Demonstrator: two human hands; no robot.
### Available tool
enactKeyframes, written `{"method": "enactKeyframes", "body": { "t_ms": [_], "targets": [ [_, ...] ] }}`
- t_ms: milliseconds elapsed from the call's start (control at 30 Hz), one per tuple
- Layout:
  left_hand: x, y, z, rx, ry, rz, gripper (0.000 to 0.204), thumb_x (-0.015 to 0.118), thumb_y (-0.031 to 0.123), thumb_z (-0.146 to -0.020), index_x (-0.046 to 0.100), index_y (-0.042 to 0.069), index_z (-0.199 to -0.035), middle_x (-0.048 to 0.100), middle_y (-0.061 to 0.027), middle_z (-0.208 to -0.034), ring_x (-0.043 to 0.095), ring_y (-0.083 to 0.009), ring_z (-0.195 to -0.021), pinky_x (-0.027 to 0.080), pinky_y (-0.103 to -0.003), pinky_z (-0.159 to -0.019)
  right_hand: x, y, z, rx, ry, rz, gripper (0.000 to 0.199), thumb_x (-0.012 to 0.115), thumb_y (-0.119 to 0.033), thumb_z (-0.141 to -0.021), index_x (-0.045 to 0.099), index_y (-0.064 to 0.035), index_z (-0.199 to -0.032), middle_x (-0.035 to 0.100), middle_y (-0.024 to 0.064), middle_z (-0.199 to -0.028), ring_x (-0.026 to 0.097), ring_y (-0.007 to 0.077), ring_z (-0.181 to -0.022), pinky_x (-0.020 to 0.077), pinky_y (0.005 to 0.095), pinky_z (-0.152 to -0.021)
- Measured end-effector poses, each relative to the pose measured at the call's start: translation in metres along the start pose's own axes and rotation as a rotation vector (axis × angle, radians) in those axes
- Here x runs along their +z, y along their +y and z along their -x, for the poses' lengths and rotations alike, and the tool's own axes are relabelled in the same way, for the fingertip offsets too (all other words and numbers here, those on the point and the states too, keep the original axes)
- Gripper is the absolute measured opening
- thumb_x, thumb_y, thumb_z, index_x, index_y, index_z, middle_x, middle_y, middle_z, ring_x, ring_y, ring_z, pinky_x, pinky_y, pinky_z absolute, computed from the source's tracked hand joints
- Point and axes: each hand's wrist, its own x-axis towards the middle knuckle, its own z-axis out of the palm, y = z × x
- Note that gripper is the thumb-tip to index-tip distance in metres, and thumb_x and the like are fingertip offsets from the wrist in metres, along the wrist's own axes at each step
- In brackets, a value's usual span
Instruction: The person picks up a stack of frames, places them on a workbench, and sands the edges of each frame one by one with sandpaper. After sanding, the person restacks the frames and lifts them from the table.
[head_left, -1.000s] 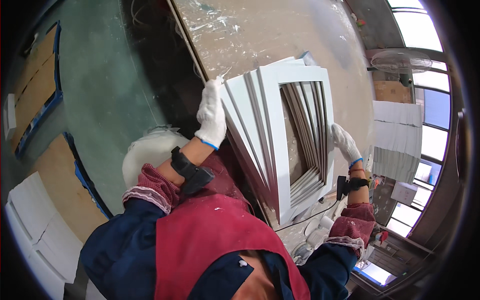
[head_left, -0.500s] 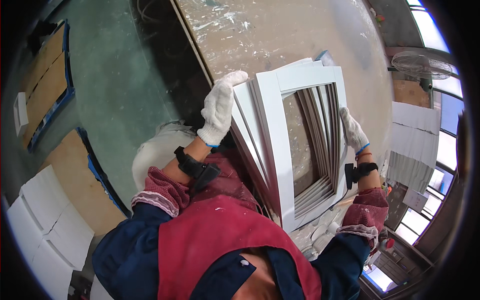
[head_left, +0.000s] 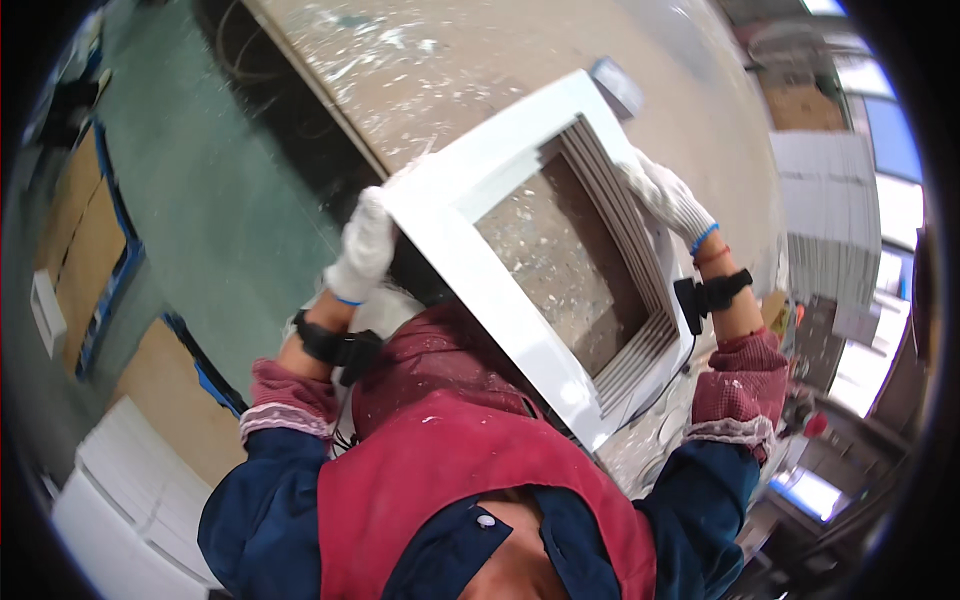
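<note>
Above the paint-flecked surface (head_left: 420, 60), both gloved hands hold a stack of white frames (head_left: 500, 290) against the chest, left hand (head_left: 365, 245) fingers grasping its left edge, right hand (head_left: 665, 195) fingers gripping its right edge.

Right hand (head_left: 665, 195) fingertips behind the white frame stack (head_left: 480, 270); far stacked sheets (head_left: 835, 235) blurred.

The worktable (head_left: 420, 60) lay bare toward twelve o'clock, while passage at three o'clock was blocked by stacked white panels (head_left: 835, 210).
</note>
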Motion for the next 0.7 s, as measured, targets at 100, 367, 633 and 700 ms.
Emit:
{"method": "enactKeyframes", "body": {
  "t_ms": [100, 367, 633, 700],
  "targets": [
    [-0.023, 0.027, -0.027, -0.083, -0.176, -0.024, 0.093, 0.018, 0.07, -0.098, 0.035, -0.008, -0.146, 0.045, -0.0177, -0.148, 0.039, -0.0273, -0.14, 0.027, -0.04, -0.117, -0.002, 0.003, 0.027, -0.073, 0.129, 0.112, 0.064, 0.05, -0.052, -0.097, 0.044, -0.0092, -0.145, 0.066, 0.0221, -0.119, 0.065, 0.0363, -0.107, 0.0479, 0.0414, -0.093],
    [-0.005, 0.055, -0.098, -0.366, -0.457, 0.162, 0.103, 0.033, 0.078, -0.091, 0.029, -0.007, -0.149, 0.038, -0.0194, -0.151, 0.04, -0.0267, -0.139, 0.033, -0.039, -0.115, 0.066, 0.08, 0.259, 0.459, 0.737, -0.655, 0.068, 0.043, -0.052, -0.102, 0.032, -0.0073, -0.152, 0.047, 0.0162, -0.145, 0.049, 0.0272, -0.13, 0.0391, 0.0383, -0.107],
    [0.001, 0.048, -0.092, -0.617, -0.269, 0.141, 0.085, 0.041, 0.07, -0.094, 0.042, 0.003, -0.146, 0.057, -0.0091, -0.132, 0.058, -0.0188, -0.115, 0.048, -0.033, -0.099, 0.253, 0.036, 0.28, 0.344, 0.965, -1.492, 0.083, 0.032, -0.066, -0.099, 0.022, -0.0049, -0.155, 0.035, 0.0098, -0.154, 0.038, 0.0242, -0.139, 0.0316, 0.0356, -0.114],
    [0.005, 0.042, -0.088, -0.634, -0.242, 0.126, 0.084, 0.042, 0.07, -0.094, 0.044, 0.003, -0.145, 0.059, -0.0092, -0.13, 0.058, -0.0183, -0.113, 0.049, -0.033, -0.098, 0.261, 0.038, 0.274, 0.421, 1.014, -1.666, 0.085, 0.035, -0.07, -0.096, 0.03, -0.0058, -0.153, 0.044, 0.0092, -0.148, 0.045, 0.0236, -0.132, 0.0365, 0.0363, -0.111]
  ]
}}
